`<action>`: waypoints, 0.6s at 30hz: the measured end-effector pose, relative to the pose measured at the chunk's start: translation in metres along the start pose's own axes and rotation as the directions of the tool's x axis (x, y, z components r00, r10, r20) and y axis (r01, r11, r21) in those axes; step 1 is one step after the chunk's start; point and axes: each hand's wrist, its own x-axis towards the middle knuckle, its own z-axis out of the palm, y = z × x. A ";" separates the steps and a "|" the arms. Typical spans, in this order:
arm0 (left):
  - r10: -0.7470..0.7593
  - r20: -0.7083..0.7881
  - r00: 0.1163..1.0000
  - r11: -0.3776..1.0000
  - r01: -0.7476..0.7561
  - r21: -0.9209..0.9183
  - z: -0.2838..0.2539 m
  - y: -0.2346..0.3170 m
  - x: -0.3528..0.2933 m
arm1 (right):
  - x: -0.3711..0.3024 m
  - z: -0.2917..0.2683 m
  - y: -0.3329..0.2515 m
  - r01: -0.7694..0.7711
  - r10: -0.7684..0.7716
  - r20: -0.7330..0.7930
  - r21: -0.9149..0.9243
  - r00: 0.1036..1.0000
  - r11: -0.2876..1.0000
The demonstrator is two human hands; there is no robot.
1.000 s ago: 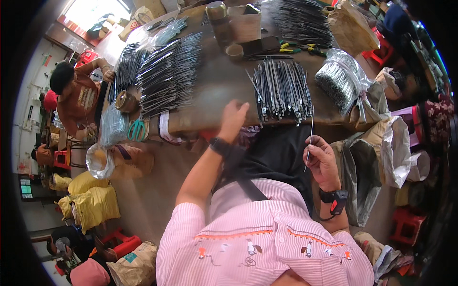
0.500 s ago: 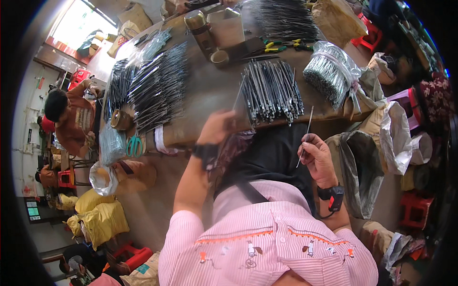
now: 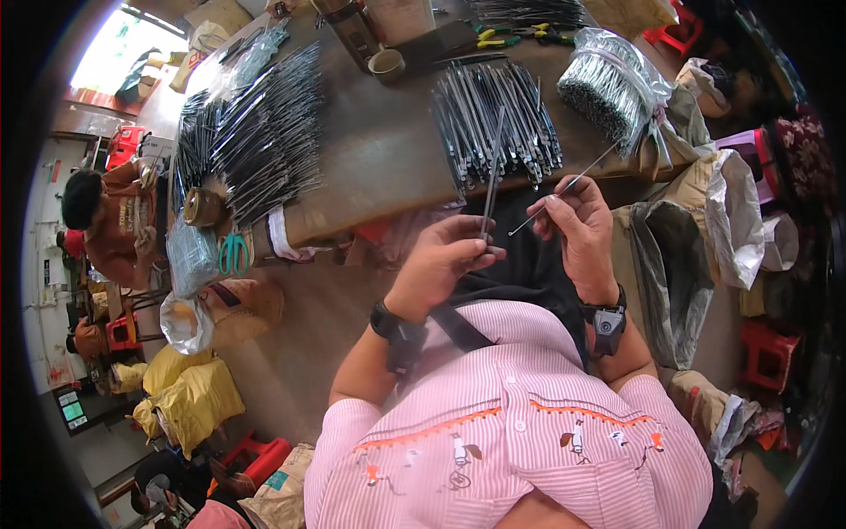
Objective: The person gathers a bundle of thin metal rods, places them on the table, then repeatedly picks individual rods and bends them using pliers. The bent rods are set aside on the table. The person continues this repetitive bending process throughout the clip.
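My left hand (image 3: 445, 264) is closed, pinching a slender dark metal strip (image 3: 493, 172) that stands up between thumb and fingers; whether it is one strip or two I cannot tell. Slightly to its right, my right hand (image 3: 577, 225) grips a thin metal rod (image 3: 527, 221), tilted, with a small knob or eye at its lower end. Both hands are in front of the table's near edge. Just beyond them lies a pile of similar dark strips (image 3: 467, 115). A plastic-wrapped bundle of thin silvery rods (image 3: 604, 84) rests to the right of that pile.
Another large heap of dark strips (image 3: 273, 132) covers the table's left side. A flask (image 3: 348, 31), a small round cup (image 3: 386, 65) and yellow-handled pliers (image 3: 498, 40) are farther back. Teal scissors (image 3: 233, 254) hang at the left edge. Open sacks (image 3: 670, 273) stand right; a co-worker (image 3: 110, 220) sits left.
My left hand has come back from the table pile toward my right hand, now with a strip upright in it. My right hand has moved up and tilted its rod further. The view has shifted.
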 end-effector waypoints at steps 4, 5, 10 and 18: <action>0.024 0.045 0.999 0.999 -0.025 0.027 0.014 -0.001 0.001 | -0.006 0.002 -0.008 0.071 -0.071 -0.023 -0.016 0.997 0.997; 0.028 0.052 0.998 0.999 -0.029 0.030 0.016 -0.002 0.002 | -0.008 0.001 -0.009 0.083 -0.084 -0.032 -0.024 0.996 0.996; 0.042 0.068 0.997 0.999 -0.043 0.015 0.023 -0.006 0.005 | -0.016 -0.003 -0.007 0.096 -0.100 -0.068 -0.058 0.993 0.994; 0.162 0.074 0.984 0.978 -0.171 0.119 0.027 -0.013 0.009 | -0.018 -0.001 0.003 0.155 -0.161 -0.052 -0.096 0.986 0.983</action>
